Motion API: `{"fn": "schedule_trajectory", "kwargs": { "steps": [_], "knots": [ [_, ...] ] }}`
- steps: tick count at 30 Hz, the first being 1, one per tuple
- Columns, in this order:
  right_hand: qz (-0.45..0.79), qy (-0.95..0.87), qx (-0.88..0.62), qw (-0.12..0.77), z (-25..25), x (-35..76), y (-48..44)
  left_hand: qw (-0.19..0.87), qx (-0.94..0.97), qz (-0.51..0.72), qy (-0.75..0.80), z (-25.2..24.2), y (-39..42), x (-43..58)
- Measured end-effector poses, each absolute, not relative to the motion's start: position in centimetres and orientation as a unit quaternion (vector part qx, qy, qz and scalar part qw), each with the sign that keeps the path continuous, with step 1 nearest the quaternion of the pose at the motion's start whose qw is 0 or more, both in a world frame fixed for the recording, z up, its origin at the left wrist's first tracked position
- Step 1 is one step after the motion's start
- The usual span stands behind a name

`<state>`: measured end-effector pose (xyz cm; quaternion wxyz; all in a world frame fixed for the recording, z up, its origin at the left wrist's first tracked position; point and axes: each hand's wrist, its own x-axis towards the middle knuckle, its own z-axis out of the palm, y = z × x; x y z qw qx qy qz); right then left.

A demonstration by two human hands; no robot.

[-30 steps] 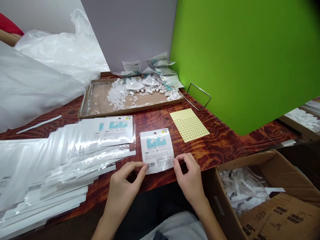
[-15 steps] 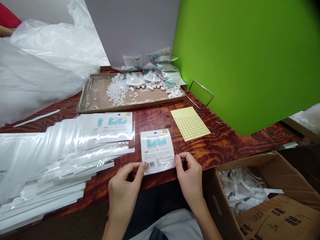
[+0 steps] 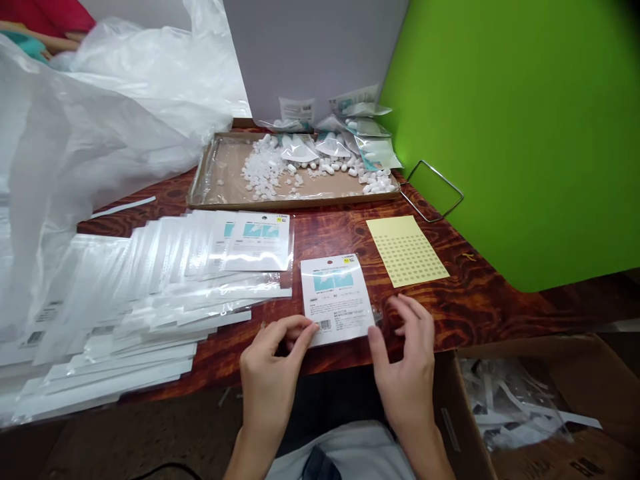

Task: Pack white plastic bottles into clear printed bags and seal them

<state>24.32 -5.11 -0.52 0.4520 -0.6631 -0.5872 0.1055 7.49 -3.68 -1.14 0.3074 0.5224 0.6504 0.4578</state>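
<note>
Packet [image 3: 336, 300] flat on tabletop [image 3: 465, 313], left hand [image 3: 273, 357] with fingertips at its lower-left corner, grip unclear; right hand [image 3: 406, 357] raised just off its right edge. Hands apart, packet between. Fanned pile of matching packets [image 3: 150, 293] left of it, pellet tray [image 3: 220, 177] beyond it, yellow dot sheet [image 3: 407, 252] right of it.

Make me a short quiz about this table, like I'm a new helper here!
1. Which hand touches the barcode corner of the printed packet: the left hand or the right hand?
2. True or false: the yellow dotted sheet lies inside the cardboard box.
3. Fill in the blank: small white pellets lie in a cardboard ____ on the table.

Key: 1. left hand; 2. false; 3. tray
</note>
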Motion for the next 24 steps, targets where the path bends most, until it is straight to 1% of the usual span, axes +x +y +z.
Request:
{"fn": "schedule_trajectory", "kwargs": {
  "steps": [2, 3, 6, 9, 14, 18, 22, 24],
  "knots": [
    [0.059, -0.627, -0.640, 0.440, 0.8, 23.7, -4.9, 0.308, 0.524, 0.464, 0.645, -1.1, -3.7, 7.4],
    [0.054, -0.657, -0.619, 0.426, 1.5, 23.4, -4.6, 0.309, 0.523, 0.467, 0.643, -1.1, -3.7, 7.3],
    [0.119, -0.754, -0.541, 0.353, 2.7, 22.3, -3.5, 0.312, 0.523, 0.476, 0.634, -1.1, -3.8, 7.2],
    [0.189, -0.778, -0.518, 0.301, 2.7, 21.6, -2.2, 0.298, 0.536, 0.478, 0.629, -1.2, -3.9, 7.0],
    [0.245, -0.757, -0.535, 0.283, 2.2, 21.3, -1.3, 0.296, 0.569, 0.452, 0.620, -0.9, -4.0, 6.7],
    [0.242, -0.758, -0.544, 0.266, 2.1, 21.0, -1.3, 0.300, 0.563, 0.440, 0.631, -0.8, -3.9, 6.2],
    [0.237, -0.751, -0.550, 0.277, 1.9, 20.9, -1.2, 0.258, 0.521, 0.436, 0.687, -0.6, -3.1, 5.0],
    [0.228, -0.752, -0.551, 0.280, 1.7, 20.9, -1.2, 0.293, 0.526, 0.411, 0.685, -0.2, -2.3, 4.5]
  ]
}}
